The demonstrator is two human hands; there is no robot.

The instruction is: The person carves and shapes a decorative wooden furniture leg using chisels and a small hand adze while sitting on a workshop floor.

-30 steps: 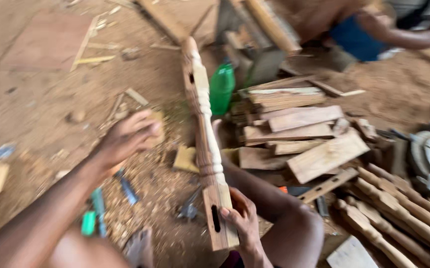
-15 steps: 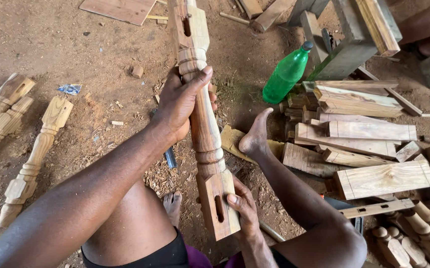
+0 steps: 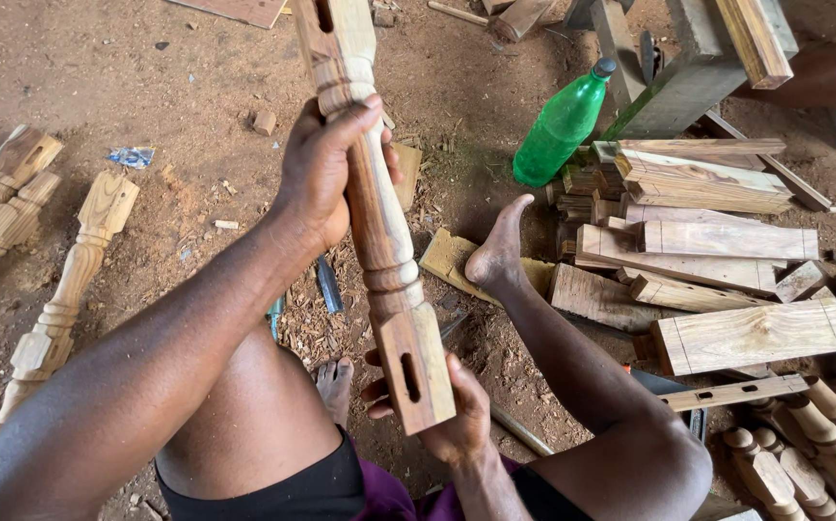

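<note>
A long turned wooden leg (image 3: 379,222), carved with rings along its shaft and ending in a square block with a dark slot cut through it, runs from the lower middle of the view up toward twelve o'clock, tilted slightly to the left and held clear of the ground above the person's lap. The left hand (image 3: 326,174) wraps around the rounded shaft about midway up, fingers curled over the far side and thumb across the top. The right hand (image 3: 447,415) cups the square slotted end from beneath, fingers showing on the left of the block and the thumb pressed against its right edge. Just past the leg, toward one o'clock, the person's bare foot (image 3: 500,246) rests on a flat yellowish offcut (image 3: 452,259) lying among wood shavings. A blue-handled chisel (image 3: 328,285) lies on the dirt just left of the shaft, under the left wrist. At one o'clock, farther out, a green plastic bottle (image 3: 561,125) stands tilted against a stack of sawn planks (image 3: 717,241) that spreads toward three o'clock. At four o'clock, a cluster of turned spindles (image 3: 823,453) lies piled together. At nine o'clock, well apart, three more turned legs (image 3: 61,299) lie side by side on the sandy ground.
</note>
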